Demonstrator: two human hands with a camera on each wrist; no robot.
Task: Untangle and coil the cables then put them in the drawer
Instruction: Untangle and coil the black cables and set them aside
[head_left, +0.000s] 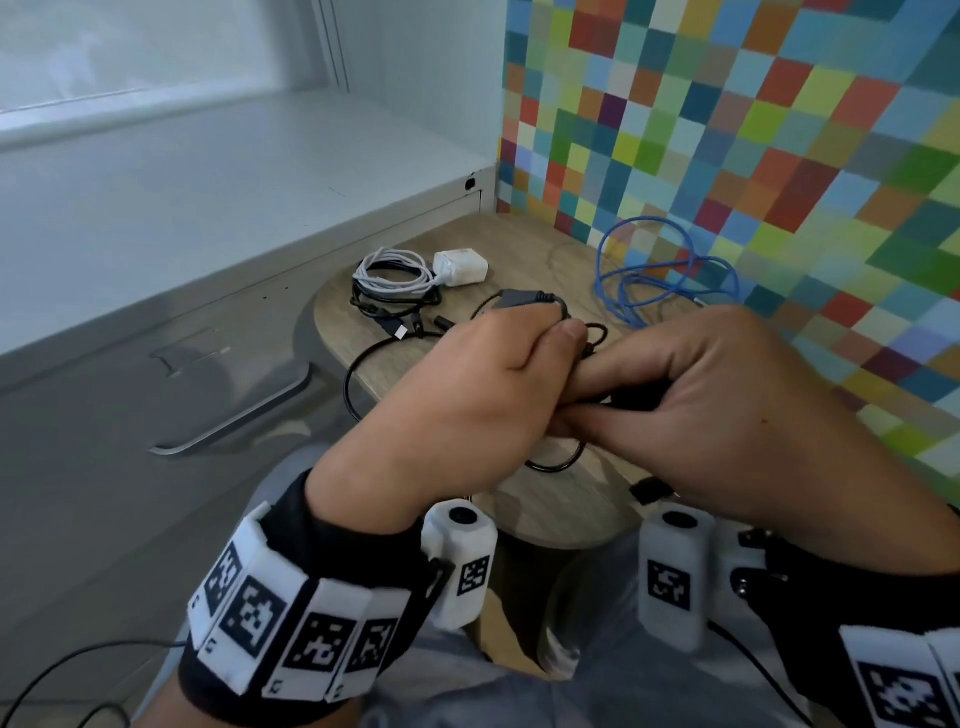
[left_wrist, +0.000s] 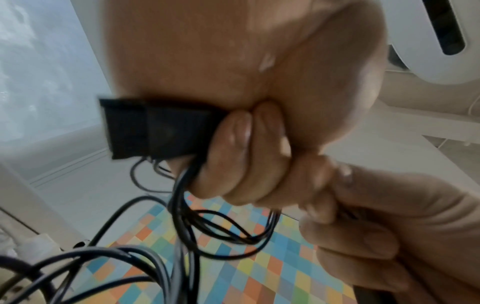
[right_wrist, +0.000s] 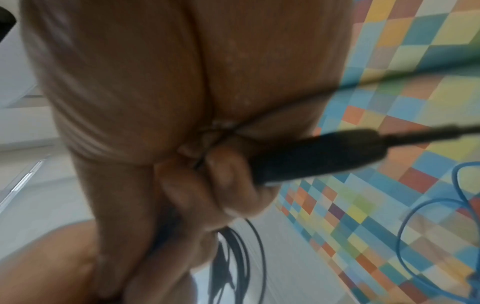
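Both hands' fingers (left_wrist: 233, 144) curled gripping black cable (left_wrist: 187, 216).

Small round wooden table (head_left: 545, 249) beside gray drawer unit (head_left: 156, 364), carrying coiled white cable (head_left: 387, 273) with white charger (head_left: 461, 266) over a black cable coil (head_left: 395, 304) at far left, loose blue cable (head_left: 660, 265) at far right against checkered wall (head_left: 727, 130).
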